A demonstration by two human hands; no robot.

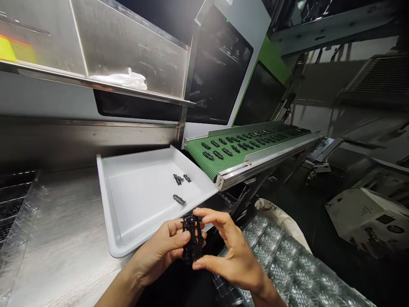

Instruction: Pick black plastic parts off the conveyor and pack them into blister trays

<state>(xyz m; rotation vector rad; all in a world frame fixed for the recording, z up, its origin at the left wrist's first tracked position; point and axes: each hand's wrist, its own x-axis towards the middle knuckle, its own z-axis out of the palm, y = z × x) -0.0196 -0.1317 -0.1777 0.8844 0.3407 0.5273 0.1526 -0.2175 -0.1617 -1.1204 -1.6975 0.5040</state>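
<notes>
In front of me, my left hand (168, 245) grips a small bunch of black plastic parts (189, 243) between thumb and fingers. My right hand (226, 247) pinches the outermost of these parts by its two ends, thumb below and fingertips above. How many parts are in the bunch I cannot tell. Just beyond the hands is a white tray (137, 213), with a few loose black parts (179, 199) of the same sort lying toward its right side.
A green conveyor belt (204, 164) carrying rows of black parts ends at the tray's far right corner. Stacked clear plastic trays (287, 264) stand at lower right. Another clear tray (19, 221) with black parts lies at left. White gloves (123, 79) rest on a metal shelf (166, 97) above.
</notes>
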